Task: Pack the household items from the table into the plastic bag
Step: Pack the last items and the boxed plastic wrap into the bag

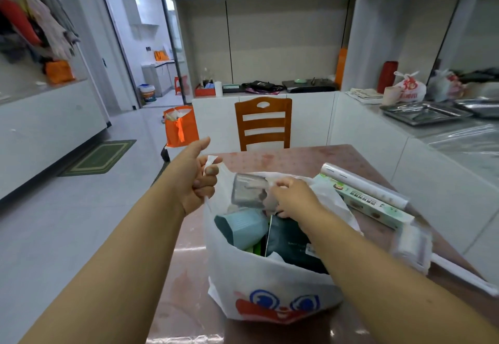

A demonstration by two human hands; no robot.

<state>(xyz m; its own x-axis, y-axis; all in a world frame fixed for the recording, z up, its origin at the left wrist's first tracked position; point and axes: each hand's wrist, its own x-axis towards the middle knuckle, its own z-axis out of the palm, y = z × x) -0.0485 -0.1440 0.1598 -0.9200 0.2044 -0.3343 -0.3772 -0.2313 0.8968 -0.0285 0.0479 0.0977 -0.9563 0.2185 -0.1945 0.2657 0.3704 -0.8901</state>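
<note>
A white plastic bag (270, 284) with a red and blue cartoon face printed on its front stands open on the reddish table (297, 160). The left hand (195, 179) is closed in a fist around the bag's left handle (210, 161) and holds it up, so this side of the bag is stretched. The right hand (293, 196) reaches into the mouth of the bag, and its fingers are closed on a grey flat packet (249, 191), which is at the far side of the opening, partly inside the bag. Below it, inside the bag, lie a light blue cup (241, 226) on its side and a dark green pouch (290, 241). On the table, just beside the bag on the right, lie a long green box (370, 203), a clear roll (364, 184) behind it, and a white lint roller (413, 243) with its handle pointing to the near right. A wooden chair (263, 122) stands at the far end of the table.
</note>
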